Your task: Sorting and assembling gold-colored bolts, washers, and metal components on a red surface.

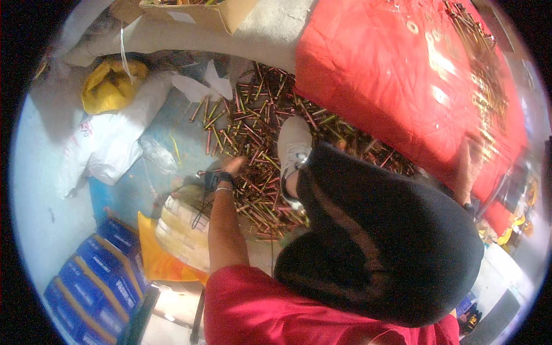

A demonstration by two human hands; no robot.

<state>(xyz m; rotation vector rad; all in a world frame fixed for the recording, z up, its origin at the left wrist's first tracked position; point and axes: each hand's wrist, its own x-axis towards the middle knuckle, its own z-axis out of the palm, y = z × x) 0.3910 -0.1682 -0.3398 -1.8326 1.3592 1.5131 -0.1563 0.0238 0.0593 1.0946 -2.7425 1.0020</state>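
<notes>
A heap of long brassy bolts [261, 135], some with a pinkish sheen, lies spread over the floor in front of me. Low at the left side of this heap is my left hand [233, 166], with a dark band on the wrist; its fingers are partly hidden and blurred. Over on the right, my right hand [471, 160] rests on a red cloth surface [368, 63], fingers stretched forward and smeared by motion. Beside those fingers runs a long row of bolts [483, 95] on the cloth. Several flat ring washers [412, 26] lie farther in.
My shoe [295, 144] stands among the bolts, and my bent knee [397, 230] rises between my hands. At left are a white sack [112, 144], a yellow bag [109, 86], a woven sack [181, 224] and blue boxes [95, 282]. An open carton [230, 14] sits at the back.
</notes>
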